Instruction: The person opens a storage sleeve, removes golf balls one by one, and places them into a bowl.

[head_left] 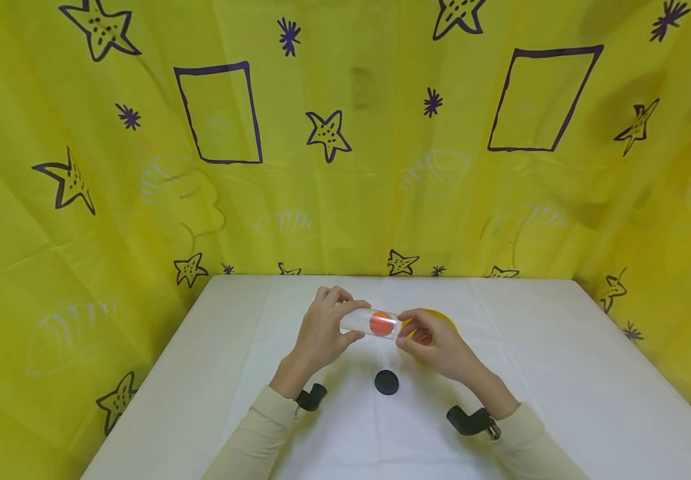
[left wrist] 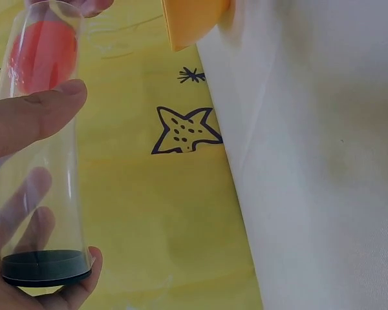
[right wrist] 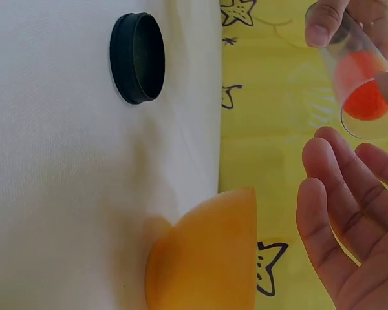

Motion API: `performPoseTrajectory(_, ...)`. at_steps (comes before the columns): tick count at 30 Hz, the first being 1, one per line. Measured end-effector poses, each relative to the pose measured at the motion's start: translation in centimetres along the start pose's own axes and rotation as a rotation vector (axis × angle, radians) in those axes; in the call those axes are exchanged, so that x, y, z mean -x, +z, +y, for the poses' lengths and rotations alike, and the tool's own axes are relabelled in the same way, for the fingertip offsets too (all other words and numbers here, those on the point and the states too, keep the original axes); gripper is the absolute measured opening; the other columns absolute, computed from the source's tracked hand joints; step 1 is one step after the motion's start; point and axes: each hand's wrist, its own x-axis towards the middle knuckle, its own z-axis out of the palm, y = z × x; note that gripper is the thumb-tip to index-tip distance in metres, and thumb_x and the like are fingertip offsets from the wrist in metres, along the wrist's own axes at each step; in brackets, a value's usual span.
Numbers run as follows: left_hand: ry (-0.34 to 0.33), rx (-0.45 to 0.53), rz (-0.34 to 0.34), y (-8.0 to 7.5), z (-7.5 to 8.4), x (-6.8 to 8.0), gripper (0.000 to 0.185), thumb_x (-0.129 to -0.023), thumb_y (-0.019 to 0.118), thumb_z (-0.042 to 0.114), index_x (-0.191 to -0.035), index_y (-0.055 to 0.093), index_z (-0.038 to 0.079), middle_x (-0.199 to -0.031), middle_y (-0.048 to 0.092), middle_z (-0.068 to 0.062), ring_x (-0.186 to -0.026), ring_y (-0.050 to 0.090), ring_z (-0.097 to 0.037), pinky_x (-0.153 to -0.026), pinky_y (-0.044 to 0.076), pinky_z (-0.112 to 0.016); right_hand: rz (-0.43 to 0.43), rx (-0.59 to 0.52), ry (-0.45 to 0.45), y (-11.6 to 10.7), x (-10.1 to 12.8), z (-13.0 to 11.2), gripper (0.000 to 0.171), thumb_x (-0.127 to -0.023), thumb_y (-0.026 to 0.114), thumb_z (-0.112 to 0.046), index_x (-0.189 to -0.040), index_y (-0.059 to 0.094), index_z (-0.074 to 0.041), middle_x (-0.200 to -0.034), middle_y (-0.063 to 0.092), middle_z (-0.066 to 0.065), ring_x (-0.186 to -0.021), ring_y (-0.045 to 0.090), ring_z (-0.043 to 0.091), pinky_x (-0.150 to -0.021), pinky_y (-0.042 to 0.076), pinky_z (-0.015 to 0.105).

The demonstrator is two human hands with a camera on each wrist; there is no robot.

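Note:
A clear plastic tube (head_left: 354, 321) is held in my left hand (head_left: 324, 327), lying nearly level in the head view. Its left-hand end carries a dark cap (left wrist: 45, 266); the other end is uncapped. An orange ball (head_left: 382, 324) sits inside close to that open mouth. My right hand (head_left: 438, 341) is at the mouth, its fingers loosely bent and its thumb beside the rim; whether it touches the tube I cannot tell. On the table lies a loose black cap (head_left: 386, 382), also seen as a dark lid (right wrist: 137, 58) in the right wrist view.
A yellow bowl (right wrist: 204, 255) stands on the white table (head_left: 261, 427), partly behind my right hand in the head view. Something orange shows there between the fingers. A yellow patterned curtain (head_left: 369, 200) hangs behind the table and along both sides.

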Motion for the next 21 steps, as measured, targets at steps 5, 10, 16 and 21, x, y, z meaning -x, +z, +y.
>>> performPoseTrajectory(5, -0.002, -0.006, 0.007, 0.05, -0.16, 0.01, 0.047, -0.073, 0.094, 0.022, -0.117, 0.077, 0.026, -0.11, 0.063, -0.002, -0.106, 0.052, -0.022, -0.08, 0.051, -0.034, -0.003, 0.002, 0.003, 0.18, 0.08, -0.05, 0.04, -0.094, 0.076, -0.02, -0.127, 0.061, -0.003, -0.097, 0.073, 0.003, -0.081, 0.065, 0.012, -0.075, 0.056, 0.025)
performPoseTrajectory(10, -0.007, -0.007, 0.009, 0.1, -0.27, -0.03, 0.048, -0.072, 0.094, 0.022, -0.116, 0.077, 0.025, -0.111, 0.064, -0.003, -0.107, 0.052, -0.022, -0.081, 0.051, -0.035, 0.002, 0.0, 0.011, 0.22, 0.12, -0.03, 0.038, -0.093, 0.076, -0.02, -0.126, 0.062, -0.005, -0.097, 0.073, 0.004, -0.081, 0.065, 0.014, -0.073, 0.056, 0.026)
performPoseTrajectory(16, -0.009, -0.003, 0.005, 0.04, -0.29, -0.06, 0.048, -0.073, 0.094, 0.021, -0.117, 0.077, 0.026, -0.112, 0.064, -0.003, -0.107, 0.052, -0.023, -0.082, 0.052, -0.035, 0.013, 0.021, 0.023, 0.06, 0.09, -0.01, 0.039, -0.093, 0.076, -0.022, -0.126, 0.062, -0.006, -0.1, 0.071, 0.005, -0.081, 0.063, 0.014, -0.072, 0.055, 0.024)
performPoseTrajectory(21, -0.014, 0.012, 0.011, -0.07, -0.38, -0.06, 0.047, -0.074, 0.093, 0.021, -0.118, 0.076, 0.025, -0.112, 0.064, -0.004, -0.106, 0.052, -0.023, -0.081, 0.053, -0.035, 0.026, 0.028, 0.017, -0.18, 0.08, 0.03, 0.037, -0.092, 0.077, -0.022, -0.124, 0.064, -0.007, -0.101, 0.068, 0.007, -0.081, 0.061, 0.015, -0.073, 0.053, 0.024)
